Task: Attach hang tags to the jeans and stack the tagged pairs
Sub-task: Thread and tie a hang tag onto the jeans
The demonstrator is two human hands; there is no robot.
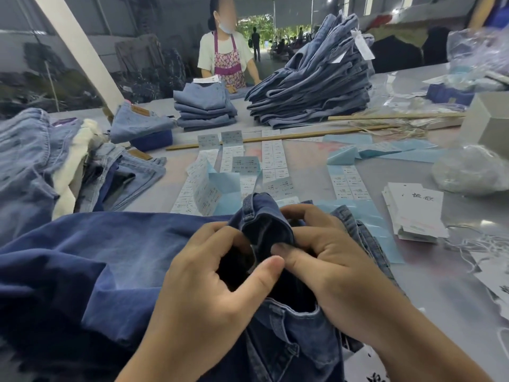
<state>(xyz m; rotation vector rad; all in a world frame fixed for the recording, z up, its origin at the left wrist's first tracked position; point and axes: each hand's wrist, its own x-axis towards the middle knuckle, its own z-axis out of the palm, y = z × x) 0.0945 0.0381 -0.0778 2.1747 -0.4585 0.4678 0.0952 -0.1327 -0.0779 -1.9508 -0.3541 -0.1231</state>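
Both hands, left hand [209, 274] and right hand [325, 260], are pinching the soft, heavy jeans [91, 260] waistband [264, 219] with curled fingers, the firmest hold.

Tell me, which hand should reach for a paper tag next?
Probably the right hand. The stack of white tags lies on the table on its side, close by. The left hand also pinches the dark jeans waistband and could keep holding it.

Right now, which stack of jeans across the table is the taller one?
The big slumped stack at far right, with white tags hanging off its top, is taller than the neat small stack left of it.
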